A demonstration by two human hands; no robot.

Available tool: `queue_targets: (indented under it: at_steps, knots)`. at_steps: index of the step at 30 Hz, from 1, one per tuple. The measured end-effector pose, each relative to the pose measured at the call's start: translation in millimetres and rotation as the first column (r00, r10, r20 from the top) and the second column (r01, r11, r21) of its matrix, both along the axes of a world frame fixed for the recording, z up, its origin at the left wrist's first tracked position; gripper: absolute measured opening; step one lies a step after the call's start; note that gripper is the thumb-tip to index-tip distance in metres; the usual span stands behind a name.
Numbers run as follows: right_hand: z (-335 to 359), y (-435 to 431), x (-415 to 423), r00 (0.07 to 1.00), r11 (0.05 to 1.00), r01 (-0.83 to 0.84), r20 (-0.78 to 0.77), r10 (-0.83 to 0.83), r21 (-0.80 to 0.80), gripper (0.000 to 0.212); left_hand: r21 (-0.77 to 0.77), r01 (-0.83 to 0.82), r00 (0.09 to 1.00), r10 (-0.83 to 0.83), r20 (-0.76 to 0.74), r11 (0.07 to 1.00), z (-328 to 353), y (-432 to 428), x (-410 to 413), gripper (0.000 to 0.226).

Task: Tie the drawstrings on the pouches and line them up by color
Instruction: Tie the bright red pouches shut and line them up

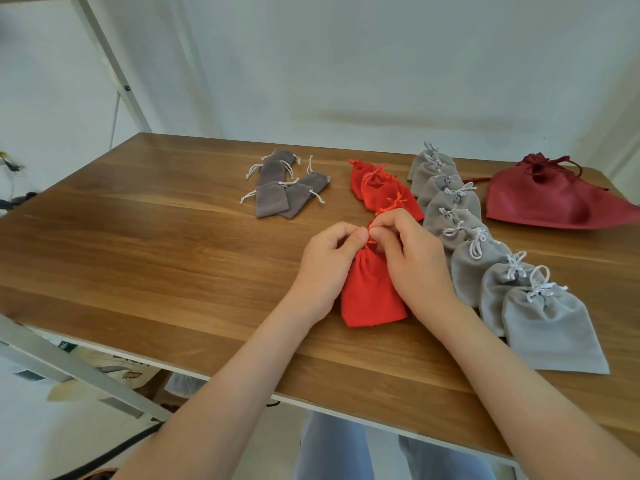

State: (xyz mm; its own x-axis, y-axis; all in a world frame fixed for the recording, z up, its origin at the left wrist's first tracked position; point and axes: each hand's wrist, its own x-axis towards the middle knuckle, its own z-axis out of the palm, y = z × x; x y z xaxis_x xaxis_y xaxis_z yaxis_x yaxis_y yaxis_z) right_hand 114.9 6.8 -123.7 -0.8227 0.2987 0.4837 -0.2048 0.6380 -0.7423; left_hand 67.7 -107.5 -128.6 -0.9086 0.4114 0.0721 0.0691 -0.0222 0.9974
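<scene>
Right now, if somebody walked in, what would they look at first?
Probably the bright red pouch in the middle of the table, with the left hand and right hand pinching its gathered top. Next, the long row of light grey pouches to its right, then the big dark red bag at the far right.

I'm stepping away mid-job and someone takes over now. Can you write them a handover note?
Left hand and right hand: both pinch the drawstring at the neck of the held red pouch, near the table front.
Done: light grey pouches tied, in a row on the right; other red pouches lined up behind the held one.
Left: finish this knot, join it to the red row; tie and line up the dark grey pouches, loose at the back.
Dark red bag lies far right.
</scene>
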Motion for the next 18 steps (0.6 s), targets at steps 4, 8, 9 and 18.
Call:
queue_targets:
  at_steps: [4, 8, 9, 18]
  knots:
    - [4.9, -3.0, -0.7, 0.99, 0.955, -0.046, 0.116, 0.083, -0.294, 0.012, -0.019, -0.123, 0.983, 0.119, -0.143, 0.992, 1.1, -1.6, 2.1, 0.018]
    - [8.0, -3.4, -0.4, 0.961, 0.899, -0.098, 0.195, 0.198, -0.426, 0.012, -0.013, -0.171, 0.956, 0.163, -0.243, 0.985, 0.6, -2.7, 0.7, 0.015]
    - [9.0, -2.8, -0.1, 0.955, 0.882, -0.102, 0.203, 0.216, -0.46, 0.01, -0.015, -0.176, 0.951, 0.166, -0.26, 0.984, 0.7, -2.8, 0.9, 0.015]
    - [8.6, -3.0, -1.0, 0.927, 0.796, -0.133, 0.21, 0.311, -0.59, 0.015, -0.029, -0.214, 0.927, 0.194, -0.322, 0.976, 4.7, -3.8, 2.0, 0.019]
